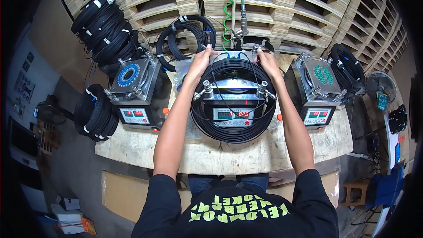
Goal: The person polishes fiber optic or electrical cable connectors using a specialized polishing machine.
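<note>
On the table, the middle machine [233, 94] is a fibre-polishing type unit with a metal top plate and a lit display panel [232, 117]. A large coil of black cable [233, 136] hangs around its front, with loose strands crossing the panel. My left hand [202, 65] is closed around the metal clamp knob [209, 46] at the back left corner. At the back right corner, my right hand [268, 63] grips the matching clamp knob [255, 50]. Two front clamps [263, 89] stand beside the plate, untouched. Blue-tipped cable ends show between my hands.
Similar machines stand left [133, 83] with a blue connector ring and right [316, 83] with green connectors. Cable coils are stacked at left [103, 31], behind [187, 39] and at right [347, 68]. A green air hose [229, 13] hangs before wooden pallets [269, 0].
</note>
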`<state>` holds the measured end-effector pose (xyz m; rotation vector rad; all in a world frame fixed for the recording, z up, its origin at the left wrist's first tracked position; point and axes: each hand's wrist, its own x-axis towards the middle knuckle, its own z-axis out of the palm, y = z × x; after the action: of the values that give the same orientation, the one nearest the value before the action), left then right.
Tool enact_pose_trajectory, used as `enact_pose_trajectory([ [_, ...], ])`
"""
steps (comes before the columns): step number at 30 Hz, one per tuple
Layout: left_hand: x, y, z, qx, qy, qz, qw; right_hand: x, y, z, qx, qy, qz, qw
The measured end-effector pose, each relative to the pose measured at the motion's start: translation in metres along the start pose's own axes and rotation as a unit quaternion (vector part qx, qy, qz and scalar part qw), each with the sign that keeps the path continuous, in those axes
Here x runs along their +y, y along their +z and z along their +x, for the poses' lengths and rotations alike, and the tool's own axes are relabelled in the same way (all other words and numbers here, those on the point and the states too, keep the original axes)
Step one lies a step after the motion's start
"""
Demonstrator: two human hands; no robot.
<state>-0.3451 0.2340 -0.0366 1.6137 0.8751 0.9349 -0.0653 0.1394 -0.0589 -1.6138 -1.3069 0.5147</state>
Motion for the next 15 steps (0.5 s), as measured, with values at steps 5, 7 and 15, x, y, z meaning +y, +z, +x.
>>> enact_pose_trajectory([
  [5, -0.005, -0.002, 0.002, 0.024, -0.036, -0.009, 0.999, -0.007, 0.002, -0.004, -0.016, -0.005, 0.068, 0.998],
  [7, 0.0, -0.001, -0.002, 0.047, -0.059, -0.033, 0.997, -0.004, 0.002, -0.004, -0.017, 0.009, 0.094, 0.995],
  [15, 0.001, -0.001, -0.001, -0.01, -0.036, -0.032, 0.999, 0.006, 0.006, -0.001, 0.025, -0.017, 0.114, 0.993],
])
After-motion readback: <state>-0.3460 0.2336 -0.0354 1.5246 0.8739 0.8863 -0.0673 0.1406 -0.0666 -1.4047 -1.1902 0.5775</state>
